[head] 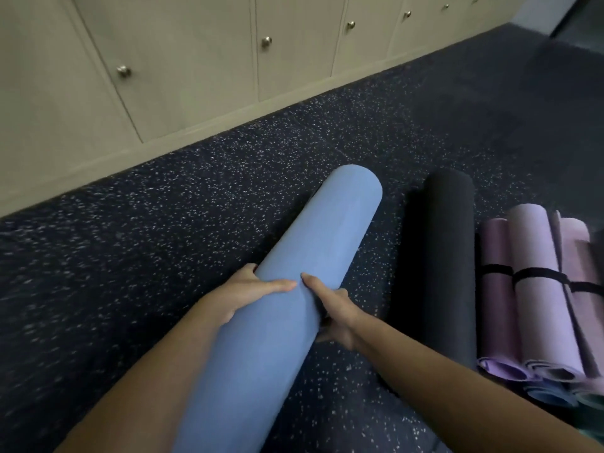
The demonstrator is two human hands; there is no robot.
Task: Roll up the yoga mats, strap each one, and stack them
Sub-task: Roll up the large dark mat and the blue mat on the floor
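Task item: long blue foam yoga mat (313, 243), fully rolled into a cylinder, lying at a slant across the middle of the dark speckled rubber floor (163, 240), far end towards the beige cabinet doors (196, 60); resting on the floor or raised, cannot tell.
Left hand (258, 291): curled round the roll's left side at mid-length, thumb laid across the top.
Right hand (336, 310): gripping the right side opposite, thumb on top, fingers tucked underneath; thumb tips nearly meeting.
Strap: none visible on the blue roll, so likely the step to come.
Neighbours: black rolled mat (444, 273) just beside on the right, no strap seen either; beyond it, at the floor's right edge, pale purple rolled mats (532, 256) banded with black straps (536, 275), stacked over more rolls.
Risk, unrolling: loose outer flap held only by the two grips; likely to spring open if either hand lets go to fetch a strap.
Risk, telescoping: both grips at the middle, ends unsupported; inner layers may slide out if tipped steeply.
Risk, knock: swinging the long roll rightwards could nudge the black mat and set it rolling.
Risk, stacking: round roll on round rolls, prone to rolling off unless seated in a groove.
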